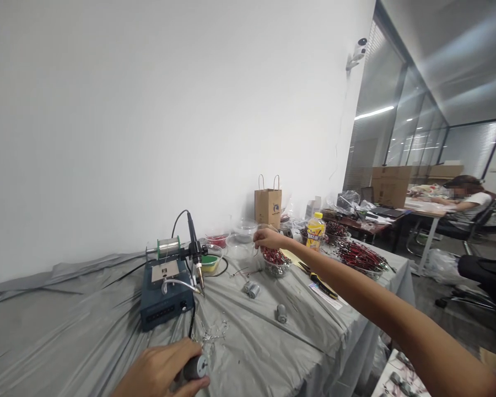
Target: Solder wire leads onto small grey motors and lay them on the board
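"One motor [195, 367], where is it?"
"In the left hand [161, 364], fingers gripping its round side: good hold, probably it is heavy and stiff."
"Right hand [268, 239]?"
"Its fingers' grip, I cannot tell."

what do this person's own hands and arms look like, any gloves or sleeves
The left hand and right hand are both ungloved. The right forearm is long and slender, with no sleeve, watch or bracelet showing along it. The left forearm is out of frame.
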Tool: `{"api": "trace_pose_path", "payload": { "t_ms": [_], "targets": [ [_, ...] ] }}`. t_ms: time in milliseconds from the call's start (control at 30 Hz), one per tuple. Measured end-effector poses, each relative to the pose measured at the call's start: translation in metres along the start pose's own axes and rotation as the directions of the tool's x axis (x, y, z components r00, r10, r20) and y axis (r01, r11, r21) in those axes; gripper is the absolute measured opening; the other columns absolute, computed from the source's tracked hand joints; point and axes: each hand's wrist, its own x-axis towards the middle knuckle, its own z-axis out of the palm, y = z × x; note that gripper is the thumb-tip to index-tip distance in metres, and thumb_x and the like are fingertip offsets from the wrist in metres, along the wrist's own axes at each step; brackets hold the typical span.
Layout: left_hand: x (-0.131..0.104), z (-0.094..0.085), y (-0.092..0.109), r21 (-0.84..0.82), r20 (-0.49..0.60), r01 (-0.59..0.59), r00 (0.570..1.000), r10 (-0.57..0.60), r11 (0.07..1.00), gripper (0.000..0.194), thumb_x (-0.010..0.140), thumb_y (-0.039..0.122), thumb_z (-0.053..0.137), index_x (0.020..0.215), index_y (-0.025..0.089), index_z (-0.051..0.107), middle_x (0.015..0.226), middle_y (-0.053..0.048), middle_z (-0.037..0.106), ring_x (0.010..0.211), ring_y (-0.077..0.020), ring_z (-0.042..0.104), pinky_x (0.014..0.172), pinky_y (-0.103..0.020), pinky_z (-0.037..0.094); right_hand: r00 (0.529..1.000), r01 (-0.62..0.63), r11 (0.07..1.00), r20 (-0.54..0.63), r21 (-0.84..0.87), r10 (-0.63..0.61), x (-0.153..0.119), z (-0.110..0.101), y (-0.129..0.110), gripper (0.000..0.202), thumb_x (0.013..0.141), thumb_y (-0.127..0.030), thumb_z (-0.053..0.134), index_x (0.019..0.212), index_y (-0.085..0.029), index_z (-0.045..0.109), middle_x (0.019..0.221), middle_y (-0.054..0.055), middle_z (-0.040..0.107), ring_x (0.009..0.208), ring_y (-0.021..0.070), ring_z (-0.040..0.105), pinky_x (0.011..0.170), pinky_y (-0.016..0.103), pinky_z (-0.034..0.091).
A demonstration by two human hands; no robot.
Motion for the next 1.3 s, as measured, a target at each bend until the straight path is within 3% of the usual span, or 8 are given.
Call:
{"api": "trace_pose_path", "payload": {
  "t_ms": [233, 400, 533, 667, 833, 933, 1067, 1300],
  "targets": [
    [0.002, -0.002, 0.003, -0.005, -0.01, -0.006, 1.0, 0.006, 1.0, 0.026, 0.101, 0.049, 0.062, 0.106, 0.023, 0.061, 0.079, 0.001, 0.072, 0.061, -0.0124, 0.069, 0.058, -0.016, 0.051, 0.934, -0.143, 0.987, -0.318, 0.079, 0.161, -0.025, -0.023, 0.014, 0.026, 0.103, -0.034, 0.06, 0.11, -0.01, 0.065, 0.092, 0.006, 0.068, 0.074, 0.0138, 0.065, 0.066, 0.028, 0.056],
    [0.004, -0.001, 0.003, -0.009, -0.025, -0.012, 1.0, 0.012, 1.0, 0.027, 0.101, 0.05, 0.061, 0.104, 0.023, 0.064, 0.077, 0.0, 0.071, 0.059, -0.0128, 0.067, 0.057, -0.016, 0.051, 0.865, -0.146, 0.986, -0.494, -0.081, 0.087, -0.054, -0.018, -0.016, 0.032, 0.105, -0.03, 0.05, 0.128, -0.011, 0.061, 0.122, 0.017, 0.066, 0.102, 0.0221, 0.066, 0.089, 0.039, 0.054],
    [0.004, -0.001, 0.004, -0.008, 0.017, 0.003, 1.0, -0.003, 1.0, 0.024, 0.101, 0.046, 0.063, 0.108, 0.023, 0.066, 0.078, 0.0, 0.069, 0.062, -0.0128, 0.067, 0.059, -0.016, 0.051, 0.963, 0.065, 0.958, -0.232, -0.28, -0.134, -0.059, 0.026, -0.054, 0.025, 0.097, -0.017, 0.057, 0.118, -0.019, 0.071, 0.116, 0.009, 0.073, 0.105, 0.0196, 0.068, 0.093, 0.033, 0.051],
    [0.003, -0.004, 0.005, -0.002, 0.045, 0.043, 0.998, -0.043, 0.999, 0.026, 0.1, 0.043, 0.064, 0.115, 0.023, 0.067, 0.085, -0.002, 0.071, 0.067, -0.013, 0.069, 0.061, -0.016, 0.052, 0.987, 0.16, 0.886, 0.051, -0.434, -0.153, -0.038, 0.064, -0.07, 0.033, 0.087, -0.011, 0.069, 0.119, -0.015, 0.071, 0.11, 0.009, 0.074, 0.1, 0.0226, 0.07, 0.089, 0.038, 0.055],
    [0.002, -0.005, 0.003, -0.018, 0.029, 0.064, 0.998, -0.063, 0.998, 0.027, 0.099, 0.044, 0.065, 0.117, 0.024, 0.068, 0.085, -0.002, 0.072, 0.066, -0.0135, 0.07, 0.06, -0.016, 0.053, 0.972, 0.225, 0.79, 0.181, -0.571, -0.147, -0.018, 0.074, -0.072, 0.014, 0.09, -0.011, 0.068, 0.103, -0.012, 0.072, 0.096, 0.006, 0.073, 0.094, 0.0213, 0.069, 0.092, 0.041, 0.053],
    [-0.003, -0.001, -0.002, -0.013, 0.044, 0.093, 0.995, -0.092, 0.996, 0.028, 0.098, 0.042, 0.067, 0.12, 0.025, 0.065, 0.095, -0.003, 0.074, 0.073, -0.0148, 0.072, 0.062, -0.018, 0.053, 0.961, 0.276, 0.762, 0.179, -0.585, -0.211, -0.019, 0.066, -0.077, 0.024, 0.089, -0.006, 0.063, 0.111, -0.012, 0.07, 0.097, 0.007, 0.072, 0.094, 0.0218, 0.068, 0.094, 0.042, 0.05],
    [-0.011, 0.005, -0.005, 0.01, 0.131, 0.216, 0.968, -0.215, 0.976, 0.034, 0.099, 0.045, 0.065, 0.125, 0.025, 0.057, 0.093, 0.001, 0.073, 0.067, -0.0131, 0.069, 0.063, -0.021, 0.051, 0.954, 0.284, 0.8, 0.068, -0.528, -0.293, -0.022, 0.044, -0.086, 0.027, 0.088, -0.006, 0.056, 0.11, -0.012, 0.071, 0.102, 0.011, 0.071, 0.092, 0.0233, 0.066, 0.089, 0.039, 0.048],
    [-0.007, 0.003, 0.0, -0.139, 0.218, 0.491, 0.863, -0.457, 0.86, 0.03, 0.097, 0.051, 0.064, 0.111, 0.025, 0.063, 0.09, 0.0, 0.068, 0.075, -0.0163, 0.063, 0.069, -0.025, 0.048, 0.901, 0.212, 0.951, -0.333, -0.225, -0.279, -0.046, 0.025, -0.087, 0.039, 0.09, -0.005, 0.045, 0.113, -0.013, 0.075, 0.108, 0.012, 0.073, 0.096, 0.0208, 0.068, 0.086, 0.028, 0.05]
  ]
}}
